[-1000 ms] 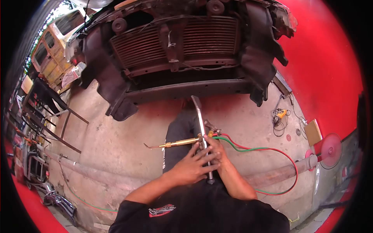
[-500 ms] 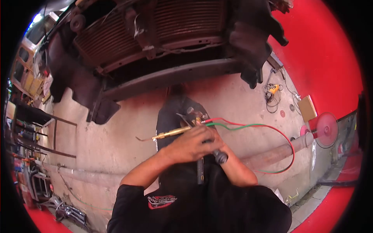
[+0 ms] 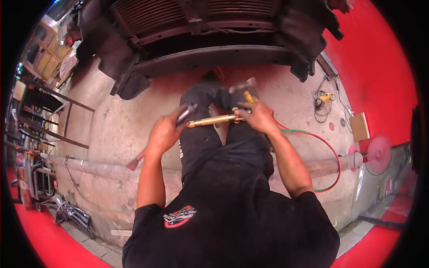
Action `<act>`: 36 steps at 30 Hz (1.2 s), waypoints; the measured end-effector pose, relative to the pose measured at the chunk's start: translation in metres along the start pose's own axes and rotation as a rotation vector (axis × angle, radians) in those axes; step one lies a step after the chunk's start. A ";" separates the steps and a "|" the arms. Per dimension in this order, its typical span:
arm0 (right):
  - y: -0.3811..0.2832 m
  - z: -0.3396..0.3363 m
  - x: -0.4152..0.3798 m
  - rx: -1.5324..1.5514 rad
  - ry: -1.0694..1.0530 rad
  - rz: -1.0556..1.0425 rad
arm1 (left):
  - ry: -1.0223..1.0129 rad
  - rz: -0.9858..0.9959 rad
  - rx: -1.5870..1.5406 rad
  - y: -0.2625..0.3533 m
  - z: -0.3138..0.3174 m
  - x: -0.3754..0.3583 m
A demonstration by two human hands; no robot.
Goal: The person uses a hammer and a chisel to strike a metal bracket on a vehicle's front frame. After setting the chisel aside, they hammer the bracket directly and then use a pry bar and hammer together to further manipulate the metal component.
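My left hand [image 3: 164,133] is closed around a long tool [image 3: 184,115] with a dark metallic end near the fingers and a reddish flat end [image 3: 135,161] beyond the wrist; motion blur hides its exact kind. Those fingertips are right at the front end of a brass gas torch [image 3: 212,120]. My right hand [image 3: 259,117] grips the torch at its valve end, and a hammer [image 3: 242,86] with a yellow handle sticks up from the same hand. Red and green hoses [image 3: 313,136] trail off to the right. The torch lies crosswise above my legs.
A vehicle's dark front end [image 3: 210,58] hangs ahead. On the floor at right lie a yellow power tool [image 3: 325,97] with its cord, and a board [image 3: 359,126]. A long pipe [image 3: 107,169] runs along behind me; a metal frame [image 3: 67,118] stands left.
My hands have moved apart and forward, away from my torso. The long tool is now in my left hand, held out to the left. The torch has moved forward.
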State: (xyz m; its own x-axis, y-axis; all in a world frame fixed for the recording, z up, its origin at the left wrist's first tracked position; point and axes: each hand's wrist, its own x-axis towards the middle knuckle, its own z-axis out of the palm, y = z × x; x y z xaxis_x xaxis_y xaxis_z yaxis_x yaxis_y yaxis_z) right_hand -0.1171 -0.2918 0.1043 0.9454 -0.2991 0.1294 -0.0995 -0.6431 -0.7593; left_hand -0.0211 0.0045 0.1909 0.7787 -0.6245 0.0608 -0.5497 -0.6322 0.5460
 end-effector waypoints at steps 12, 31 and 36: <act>0.021 0.077 0.039 -0.674 -0.444 -0.346 | -0.249 -0.416 -0.282 -0.046 0.097 -0.112; 0.083 -0.103 -0.038 -0.570 -0.053 0.258 | -0.557 -0.409 -0.369 -0.082 0.071 -0.079; 0.136 -0.079 -0.046 -0.599 -0.147 0.469 | -0.582 -0.375 -0.424 -0.093 0.096 -0.057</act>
State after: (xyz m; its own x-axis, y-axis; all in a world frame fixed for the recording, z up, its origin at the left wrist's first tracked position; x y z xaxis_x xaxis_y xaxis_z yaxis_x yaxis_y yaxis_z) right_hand -0.1987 -0.4208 0.0452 0.7903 -0.5645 -0.2382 -0.6108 -0.7563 -0.2343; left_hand -0.0432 0.0551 0.0565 0.5423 -0.6178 -0.5695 -0.0308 -0.6919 0.7213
